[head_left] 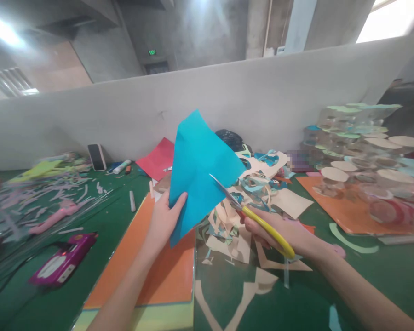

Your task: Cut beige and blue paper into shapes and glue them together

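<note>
My left hand (163,220) grips the lower edge of a folded sheet of blue paper (200,174), holding it up above an orange board (165,271). My right hand (272,232) holds yellow-handled scissors (258,225). Their metal blades reach over the lower right part of the sheet, and the far blade is partly lost against the blue. Below my right hand lies a heap of beige and blue paper scraps (227,234).
A green work surface (227,294) spreads under everything, backed by a white partition (193,101). Beyond the sheet lies red paper (157,158). On the left are a phone (97,157) and a magenta device (64,259). Glass jars (352,156) with paper circles stand at right.
</note>
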A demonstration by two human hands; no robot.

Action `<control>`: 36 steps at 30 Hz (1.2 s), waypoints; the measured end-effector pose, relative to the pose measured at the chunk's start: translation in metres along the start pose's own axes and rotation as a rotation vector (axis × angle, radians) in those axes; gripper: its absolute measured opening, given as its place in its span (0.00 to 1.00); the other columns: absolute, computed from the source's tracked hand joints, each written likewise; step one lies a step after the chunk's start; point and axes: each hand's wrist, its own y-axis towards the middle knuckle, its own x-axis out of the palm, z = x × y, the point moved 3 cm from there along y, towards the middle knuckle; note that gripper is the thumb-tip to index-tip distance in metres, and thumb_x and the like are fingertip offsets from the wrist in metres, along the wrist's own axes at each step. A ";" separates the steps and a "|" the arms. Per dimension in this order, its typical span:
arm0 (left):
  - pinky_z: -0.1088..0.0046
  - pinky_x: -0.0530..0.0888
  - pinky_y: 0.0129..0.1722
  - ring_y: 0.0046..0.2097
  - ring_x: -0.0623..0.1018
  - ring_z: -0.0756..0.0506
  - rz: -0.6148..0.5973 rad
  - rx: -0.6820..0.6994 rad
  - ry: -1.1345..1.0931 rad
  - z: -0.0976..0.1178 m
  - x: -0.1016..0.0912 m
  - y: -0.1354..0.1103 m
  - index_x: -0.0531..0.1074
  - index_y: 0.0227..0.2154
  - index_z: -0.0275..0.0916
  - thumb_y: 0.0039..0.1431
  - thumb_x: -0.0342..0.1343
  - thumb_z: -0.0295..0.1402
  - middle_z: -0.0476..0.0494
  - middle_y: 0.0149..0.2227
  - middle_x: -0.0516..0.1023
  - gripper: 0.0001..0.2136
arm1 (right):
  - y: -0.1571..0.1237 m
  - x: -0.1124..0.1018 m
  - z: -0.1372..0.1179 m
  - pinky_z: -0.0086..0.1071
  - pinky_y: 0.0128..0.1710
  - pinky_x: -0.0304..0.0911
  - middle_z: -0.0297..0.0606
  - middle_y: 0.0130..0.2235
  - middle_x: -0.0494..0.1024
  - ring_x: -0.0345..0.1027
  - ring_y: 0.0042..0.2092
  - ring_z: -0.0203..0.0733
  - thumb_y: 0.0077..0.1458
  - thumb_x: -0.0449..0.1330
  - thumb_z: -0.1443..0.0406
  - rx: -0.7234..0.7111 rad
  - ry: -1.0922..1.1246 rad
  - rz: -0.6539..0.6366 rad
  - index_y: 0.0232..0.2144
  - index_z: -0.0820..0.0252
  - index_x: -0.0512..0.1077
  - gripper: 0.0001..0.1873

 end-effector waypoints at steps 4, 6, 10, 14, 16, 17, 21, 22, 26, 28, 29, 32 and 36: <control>0.60 0.71 0.52 0.54 0.75 0.36 0.020 -0.005 0.005 -0.002 -0.001 0.000 0.68 0.57 0.42 0.60 0.51 0.49 0.41 0.57 0.74 0.26 | 0.000 0.000 0.003 0.34 0.27 0.56 0.33 0.26 0.67 0.61 0.27 0.40 0.59 0.44 0.38 0.039 -0.047 0.017 0.49 0.57 0.66 0.33; 0.61 0.72 0.51 0.54 0.75 0.36 0.003 0.000 0.000 -0.002 0.000 0.000 0.68 0.57 0.42 0.60 0.51 0.49 0.41 0.56 0.75 0.26 | 0.000 -0.001 0.003 0.34 0.27 0.56 0.32 0.25 0.66 0.59 0.27 0.39 0.60 0.45 0.40 0.032 -0.019 0.012 0.48 0.57 0.65 0.31; 0.64 0.74 0.48 0.53 0.76 0.36 -0.040 -0.009 -0.019 -0.001 0.004 -0.002 0.67 0.58 0.42 0.59 0.51 0.50 0.41 0.54 0.76 0.27 | 0.000 0.000 -0.001 0.31 0.27 0.57 0.30 0.27 0.64 0.56 0.26 0.34 0.60 0.49 0.42 -0.006 0.112 -0.033 0.43 0.59 0.64 0.27; 0.64 0.74 0.48 0.53 0.76 0.36 -0.030 -0.006 -0.013 -0.001 0.004 -0.002 0.69 0.56 0.42 0.59 0.51 0.50 0.41 0.52 0.78 0.26 | 0.003 0.001 0.000 0.28 0.24 0.56 0.28 0.24 0.64 0.55 0.24 0.32 0.57 0.52 0.41 0.045 0.152 0.006 0.40 0.59 0.65 0.28; 0.64 0.74 0.47 0.52 0.76 0.36 -0.020 -0.005 -0.014 -0.001 0.004 -0.003 0.70 0.55 0.42 0.58 0.51 0.51 0.41 0.51 0.78 0.26 | 0.005 0.002 0.002 0.28 0.23 0.55 0.28 0.24 0.64 0.56 0.23 0.32 0.55 0.52 0.38 0.052 0.186 0.025 0.39 0.59 0.66 0.30; 0.64 0.74 0.47 0.52 0.76 0.36 -0.020 -0.008 -0.016 -0.001 0.003 -0.003 0.70 0.54 0.41 0.58 0.51 0.51 0.41 0.51 0.78 0.26 | 0.006 0.003 0.003 0.27 0.22 0.55 0.28 0.24 0.64 0.57 0.23 0.32 0.54 0.51 0.37 0.056 0.209 0.028 0.39 0.59 0.66 0.31; 0.65 0.75 0.42 0.47 0.78 0.37 -0.037 -0.036 -0.032 0.000 0.003 -0.003 0.72 0.52 0.40 0.58 0.51 0.52 0.41 0.48 0.80 0.26 | 0.007 0.002 0.007 0.27 0.22 0.54 0.27 0.22 0.62 0.55 0.22 0.31 0.54 0.51 0.37 0.065 0.224 0.007 0.40 0.60 0.66 0.33; 0.64 0.76 0.41 0.45 0.79 0.37 -0.038 -0.047 -0.036 0.000 0.003 -0.004 0.73 0.51 0.39 0.58 0.51 0.53 0.40 0.47 0.81 0.27 | 0.006 0.002 0.007 0.28 0.22 0.54 0.27 0.23 0.63 0.55 0.22 0.31 0.55 0.51 0.38 0.058 0.197 0.004 0.41 0.61 0.67 0.33; 0.66 0.76 0.36 0.41 0.80 0.37 -0.029 -0.076 -0.041 -0.001 0.003 -0.004 0.75 0.49 0.38 0.55 0.53 0.54 0.40 0.44 0.82 0.27 | 0.001 -0.003 0.005 0.30 0.24 0.55 0.31 0.25 0.66 0.58 0.25 0.35 0.57 0.48 0.38 0.036 0.102 0.030 0.47 0.58 0.67 0.33; 0.66 0.76 0.36 0.41 0.80 0.37 -0.033 -0.077 -0.041 -0.001 0.003 -0.004 0.75 0.48 0.38 0.55 0.53 0.54 0.40 0.43 0.82 0.27 | -0.001 -0.003 0.002 0.31 0.26 0.57 0.31 0.25 0.66 0.58 0.26 0.36 0.57 0.47 0.37 0.009 0.092 0.037 0.45 0.58 0.68 0.33; 0.66 0.76 0.37 0.42 0.80 0.37 -0.034 -0.076 -0.043 -0.001 0.004 -0.004 0.76 0.47 0.38 0.55 0.53 0.54 0.40 0.42 0.82 0.27 | 0.000 -0.003 0.001 0.31 0.27 0.57 0.31 0.26 0.66 0.58 0.26 0.36 0.56 0.47 0.37 -0.002 0.095 0.033 0.42 0.58 0.68 0.33; 0.64 0.76 0.38 0.43 0.79 0.36 -0.031 -0.083 -0.047 -0.001 0.004 -0.004 0.75 0.47 0.39 0.54 0.53 0.55 0.40 0.45 0.81 0.27 | 0.002 -0.002 0.000 0.30 0.26 0.58 0.30 0.25 0.65 0.56 0.25 0.34 0.54 0.48 0.35 0.034 0.136 0.018 0.38 0.58 0.69 0.34; 0.63 0.76 0.42 0.47 0.78 0.36 -0.011 -0.083 -0.031 -0.002 0.003 -0.004 0.75 0.47 0.39 0.55 0.53 0.55 0.40 0.48 0.80 0.26 | 0.003 -0.002 0.003 0.28 0.24 0.56 0.32 0.25 0.67 0.60 0.25 0.35 0.53 0.50 0.35 0.103 0.174 0.052 0.42 0.59 0.70 0.35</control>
